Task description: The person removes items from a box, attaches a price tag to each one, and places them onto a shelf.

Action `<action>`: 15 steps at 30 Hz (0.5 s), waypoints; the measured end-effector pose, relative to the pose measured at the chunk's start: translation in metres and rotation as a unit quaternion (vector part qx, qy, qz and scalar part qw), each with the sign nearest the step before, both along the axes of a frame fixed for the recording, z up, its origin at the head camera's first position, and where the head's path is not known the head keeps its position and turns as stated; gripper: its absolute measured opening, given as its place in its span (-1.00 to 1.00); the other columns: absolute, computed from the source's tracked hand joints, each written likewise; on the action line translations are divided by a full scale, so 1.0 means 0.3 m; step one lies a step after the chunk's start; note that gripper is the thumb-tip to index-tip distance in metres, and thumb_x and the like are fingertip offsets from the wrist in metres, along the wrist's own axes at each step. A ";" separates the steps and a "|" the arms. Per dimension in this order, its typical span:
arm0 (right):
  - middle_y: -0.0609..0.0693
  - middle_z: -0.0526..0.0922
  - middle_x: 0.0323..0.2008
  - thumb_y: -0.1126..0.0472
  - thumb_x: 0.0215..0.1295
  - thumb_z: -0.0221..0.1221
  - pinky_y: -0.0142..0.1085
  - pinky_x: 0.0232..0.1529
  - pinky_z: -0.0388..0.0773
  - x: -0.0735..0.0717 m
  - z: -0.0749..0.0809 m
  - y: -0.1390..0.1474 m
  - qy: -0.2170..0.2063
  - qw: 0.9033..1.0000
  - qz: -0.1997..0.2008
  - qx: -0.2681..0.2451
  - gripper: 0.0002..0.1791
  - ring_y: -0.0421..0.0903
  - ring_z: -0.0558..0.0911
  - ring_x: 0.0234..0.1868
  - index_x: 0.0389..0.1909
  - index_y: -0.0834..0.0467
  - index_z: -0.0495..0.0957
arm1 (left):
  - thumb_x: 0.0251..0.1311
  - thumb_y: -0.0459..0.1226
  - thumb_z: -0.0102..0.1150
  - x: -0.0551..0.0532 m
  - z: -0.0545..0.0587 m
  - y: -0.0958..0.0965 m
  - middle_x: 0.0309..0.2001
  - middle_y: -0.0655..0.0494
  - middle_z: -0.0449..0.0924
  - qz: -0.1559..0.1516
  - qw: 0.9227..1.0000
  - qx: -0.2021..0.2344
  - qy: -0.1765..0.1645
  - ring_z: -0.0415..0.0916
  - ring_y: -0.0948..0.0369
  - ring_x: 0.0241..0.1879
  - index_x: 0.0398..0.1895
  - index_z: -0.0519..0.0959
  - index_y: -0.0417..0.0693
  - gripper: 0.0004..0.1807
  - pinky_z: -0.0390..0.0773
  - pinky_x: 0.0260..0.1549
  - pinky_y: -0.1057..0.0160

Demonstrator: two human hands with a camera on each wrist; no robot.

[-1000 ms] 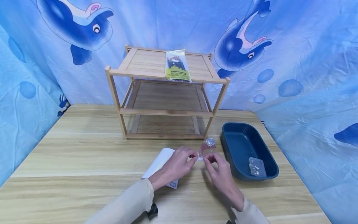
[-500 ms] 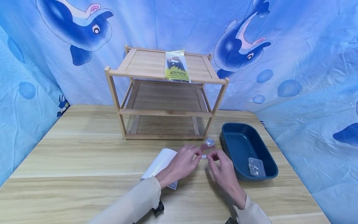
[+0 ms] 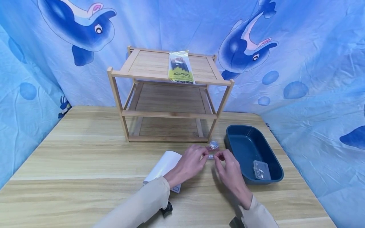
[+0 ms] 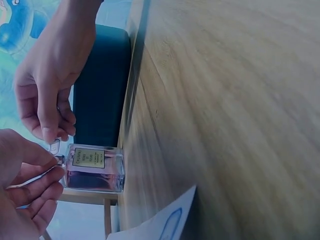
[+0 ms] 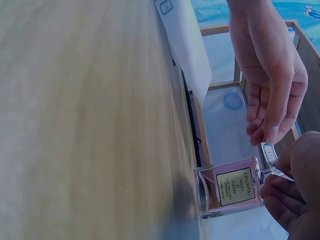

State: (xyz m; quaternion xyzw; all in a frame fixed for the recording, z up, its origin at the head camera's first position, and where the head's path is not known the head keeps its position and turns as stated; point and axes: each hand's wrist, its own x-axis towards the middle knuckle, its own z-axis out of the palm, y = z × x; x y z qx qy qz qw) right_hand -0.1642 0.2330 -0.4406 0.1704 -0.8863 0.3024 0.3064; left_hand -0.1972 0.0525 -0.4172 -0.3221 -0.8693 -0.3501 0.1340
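Between my two hands, a small white label (image 3: 210, 156) with a dark printed frame is stretched in front of a perfume bottle. My left hand (image 3: 191, 163) pinches one end with thumb and forefinger; my right hand (image 3: 230, 169) pinches the other. The perfume bottle (image 5: 227, 187), pink-tinted glass with a printed plate, stands upright on the table, its clear cap (image 3: 214, 145) showing beyond my fingers. In the wrist views the label is at cap height, close to the bottle's neck; whether it touches the glass I cannot tell.
Under my left forearm lies a curled white sheet (image 3: 162, 166) with printed frames. To the right stands a dark blue bin (image 3: 246, 152) holding a clear plastic case (image 3: 261, 170). A wooden shelf rack (image 3: 168, 115) stands behind, with a brush pack (image 3: 181, 68) on top.
Both hands have moved slightly forward and to the right, carrying the label nearer to the perfume bottle. The bin, sheet and rack stay where they were.
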 end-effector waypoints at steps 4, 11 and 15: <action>0.07 0.61 -0.29 0.51 0.23 0.36 -0.10 -0.25 0.67 -0.008 -0.001 0.003 0.000 1.000 -0.007 0.007 -0.80 -0.05 0.62 -0.25 -0.23 0.25 0.56 | 0.34 -0.40 0.26 -0.006 -0.009 0.013 -0.14 0.02 0.76 0.005 1.000 0.005 -0.003 0.66 0.05 0.00 -0.22 0.73 -0.16 -0.91 0.58 0.15 0.10; 0.10 0.61 -0.28 0.49 0.24 0.37 -0.09 -0.25 0.67 -0.021 0.002 0.005 -0.006 1.000 -0.023 0.018 -0.80 -0.02 0.61 -0.25 -0.22 0.27 0.55 | 0.34 -0.39 0.26 -0.018 -0.016 0.030 -0.18 0.04 0.75 0.015 1.000 -0.003 0.020 0.63 0.11 -0.10 -0.23 0.73 -0.15 -0.92 0.59 0.00 0.19; 0.11 0.61 -0.27 0.49 0.25 0.36 -0.06 -0.24 0.69 -0.026 0.003 0.004 -0.002 0.999 -0.024 0.023 -0.80 0.00 0.62 -0.24 -0.21 0.28 0.54 | 0.33 -0.37 0.28 -0.021 -0.018 0.038 -0.22 0.05 0.74 0.023 0.999 -0.016 0.042 0.62 0.13 -0.16 -0.25 0.73 -0.15 -0.93 0.58 -0.06 0.21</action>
